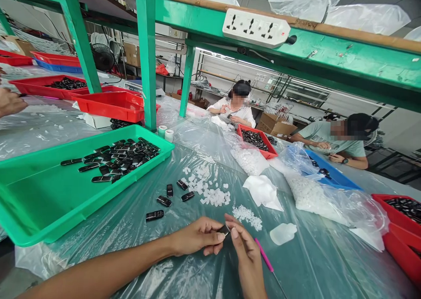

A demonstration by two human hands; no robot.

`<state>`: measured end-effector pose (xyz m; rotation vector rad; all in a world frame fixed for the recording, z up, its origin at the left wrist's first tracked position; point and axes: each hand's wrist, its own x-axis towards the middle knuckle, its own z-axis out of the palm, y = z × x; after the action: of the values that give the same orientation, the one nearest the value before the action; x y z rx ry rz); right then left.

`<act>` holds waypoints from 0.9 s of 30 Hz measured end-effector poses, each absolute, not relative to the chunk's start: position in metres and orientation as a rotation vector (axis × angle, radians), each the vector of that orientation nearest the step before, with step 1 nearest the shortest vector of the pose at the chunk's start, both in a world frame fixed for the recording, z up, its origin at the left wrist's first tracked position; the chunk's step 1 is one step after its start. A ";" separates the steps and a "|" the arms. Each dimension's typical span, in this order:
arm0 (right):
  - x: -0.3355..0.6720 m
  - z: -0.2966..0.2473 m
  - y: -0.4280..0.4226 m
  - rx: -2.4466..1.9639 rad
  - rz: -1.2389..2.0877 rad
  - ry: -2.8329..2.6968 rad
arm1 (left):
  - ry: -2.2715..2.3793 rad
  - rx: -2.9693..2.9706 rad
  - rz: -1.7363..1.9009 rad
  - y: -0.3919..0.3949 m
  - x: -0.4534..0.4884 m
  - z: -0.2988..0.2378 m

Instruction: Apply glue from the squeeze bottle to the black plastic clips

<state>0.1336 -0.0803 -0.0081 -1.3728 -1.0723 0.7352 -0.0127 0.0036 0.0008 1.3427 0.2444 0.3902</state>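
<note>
My left hand [200,236] pinches a small black plastic piece [225,230] with a shiny end, in front of me above the plastic-covered table. The fingertips of my right hand [244,246] meet the far end of that same piece; whether they grip something smaller there I cannot make out. Several similar black pieces [163,200] lie loose beyond my left hand. Just past my fingers are a heap of small translucent white bits [247,216] and a pile of larger white bits [215,196]. A pink-handled screwdriver-like tool [264,254] lies beside my right hand.
A green tray [82,209] with many black pieces stands at left, red trays [112,106] behind it. Bags of white parts [317,200] and a blue tray [335,176] lie at right. A green frame [146,62] rises ahead. Two people [241,101] work across; another person's hand [11,102] shows at far left.
</note>
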 end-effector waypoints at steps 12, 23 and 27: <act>0.190 -0.014 -0.067 -1.913 -0.010 -1.790 | 0.363 1.434 0.395 0.006 -0.013 -0.009; 0.169 -0.013 -0.072 -1.583 0.518 -1.336 | 0.335 1.501 0.401 0.003 -0.012 -0.006; 0.153 -0.015 -0.076 -1.441 0.665 -1.150 | 0.305 1.515 0.405 0.002 -0.011 -0.009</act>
<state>0.1529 -0.0765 -0.0146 -1.4408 -1.1503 0.6645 -0.0106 0.0020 -0.0088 1.5150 0.3053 0.4054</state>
